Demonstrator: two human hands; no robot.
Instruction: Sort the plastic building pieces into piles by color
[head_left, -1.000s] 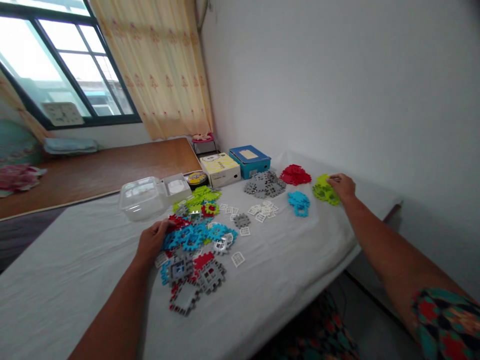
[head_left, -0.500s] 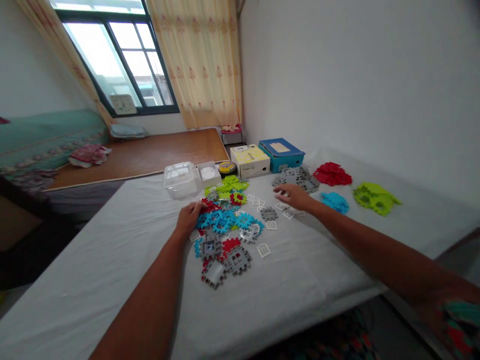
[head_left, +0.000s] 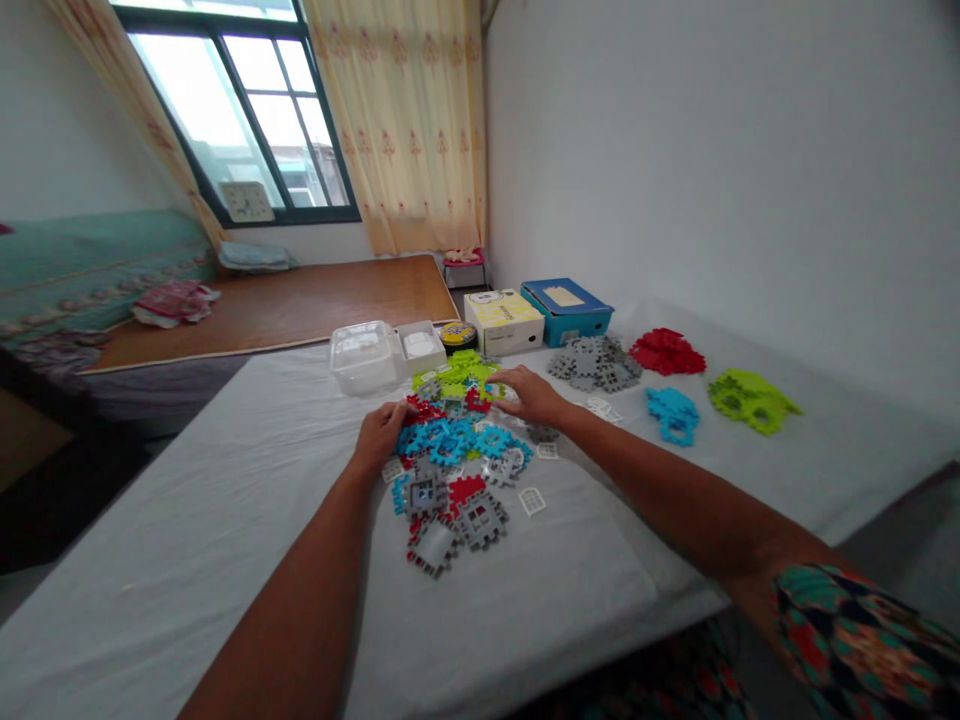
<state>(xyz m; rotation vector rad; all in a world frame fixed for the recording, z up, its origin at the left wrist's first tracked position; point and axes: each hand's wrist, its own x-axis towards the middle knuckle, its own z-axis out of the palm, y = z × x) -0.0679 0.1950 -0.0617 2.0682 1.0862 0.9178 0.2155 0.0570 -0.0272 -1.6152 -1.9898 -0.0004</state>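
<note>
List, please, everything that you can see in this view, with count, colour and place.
mixed tile pile: one, blue, red, green and grey, middle of the sheet
grey tile pile: one, grey, before the boxes
red tile pile: one, red, right of the grey one
blue tile pile: one, blue, nearer than the red one
green tile pile: one, lime, farthest right
window inserts: several, white, around the mixed pile
clear tub: one, clear, far edge
round tin: one, yellow and dark, by the yellow box
yellow box: one, yellow and white, beside the blue box
blue box: one, blue, by the wall
sheet: one, white, under everything
left hand: one, on the mixed pile's left edge
right hand: one, on its far green tiles
</note>
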